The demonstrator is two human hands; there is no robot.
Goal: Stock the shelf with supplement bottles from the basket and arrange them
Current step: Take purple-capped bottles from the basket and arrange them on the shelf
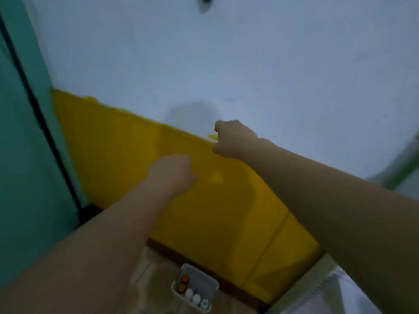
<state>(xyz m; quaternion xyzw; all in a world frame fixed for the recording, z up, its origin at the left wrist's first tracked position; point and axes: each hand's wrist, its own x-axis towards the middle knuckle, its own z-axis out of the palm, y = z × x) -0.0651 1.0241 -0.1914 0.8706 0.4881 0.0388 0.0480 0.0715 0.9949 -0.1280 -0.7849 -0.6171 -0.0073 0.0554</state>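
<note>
The frame is blurred. A small white basket (195, 284) stands on the floor at the bottom centre, holding several supplement bottles (185, 282), some with orange caps and some with white caps. High above it, both my arms reach toward the wall. My left hand (171, 172) is curled in front of the yellow lower wall band. My right hand (233, 139) is curled too, at the top edge of that band, close to a small yellow ledge (212, 137). I cannot make out anything inside either fist. No shelf is recognisable.
The pale wall (226, 64) fills the upper view, with a yellow band (136, 166) below and a dark skirting (204, 268). A teal door (22, 155) stands at the left. A white object with a patterned edge (328, 288) sits at the bottom right.
</note>
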